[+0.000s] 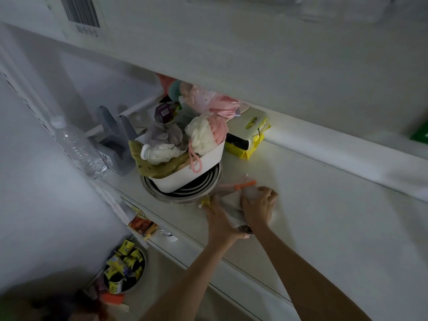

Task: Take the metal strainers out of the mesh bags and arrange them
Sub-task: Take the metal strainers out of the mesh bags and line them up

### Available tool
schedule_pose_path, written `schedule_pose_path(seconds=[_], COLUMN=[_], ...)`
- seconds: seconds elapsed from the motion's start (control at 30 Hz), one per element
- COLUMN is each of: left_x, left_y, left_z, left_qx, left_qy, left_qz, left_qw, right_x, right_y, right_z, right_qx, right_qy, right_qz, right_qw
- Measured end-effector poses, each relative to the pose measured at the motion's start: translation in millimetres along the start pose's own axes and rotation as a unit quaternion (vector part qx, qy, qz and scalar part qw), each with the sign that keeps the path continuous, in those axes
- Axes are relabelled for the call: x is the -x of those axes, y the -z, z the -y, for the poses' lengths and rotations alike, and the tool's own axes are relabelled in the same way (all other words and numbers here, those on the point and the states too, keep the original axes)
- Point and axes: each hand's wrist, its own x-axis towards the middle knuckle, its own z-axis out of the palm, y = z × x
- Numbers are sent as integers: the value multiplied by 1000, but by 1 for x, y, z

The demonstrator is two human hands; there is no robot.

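A pale mesh bag (231,205) lies on the white shelf (324,216), with an orange piece (245,184) at its far end and a yellow piece (205,202) at its left. My left hand (220,218) grips the bag's near left side. My right hand (259,205) presses on its right side. A bit of dark metal, likely a strainer (245,228), pokes out of the bag's near end between my wrists. A stack of metal strainers (183,193) stands on the shelf just left of the bag.
A white tub (208,163) full of bath sponges sits on the metal stack. Behind it lie yellow packets (250,135), to the left a grey holder (115,140) and a clear plastic bottle (78,147). Below the shelf is a bowl of small yellow packs (125,267).
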Motion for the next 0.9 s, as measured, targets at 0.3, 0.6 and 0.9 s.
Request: schedule_pose_path(seconds=[0.3, 0.6, 0.9], left_x=[8, 14, 32], left_y=[3, -21, -55], left_z=[-20, -29, -33], left_qx=[366, 456, 297], left_qy=[61, 31, -57], left_qz=[163, -29, -262], left_qw=[914, 889, 916], right_x=[-11, 11, 54], right_y=[5, 6, 35], right_z=[15, 12, -8], right_qx=[60, 20, -190], right_qy=[-28, -12, -86], right_qz=[111, 43, 13], right_qw=[992, 999, 978])
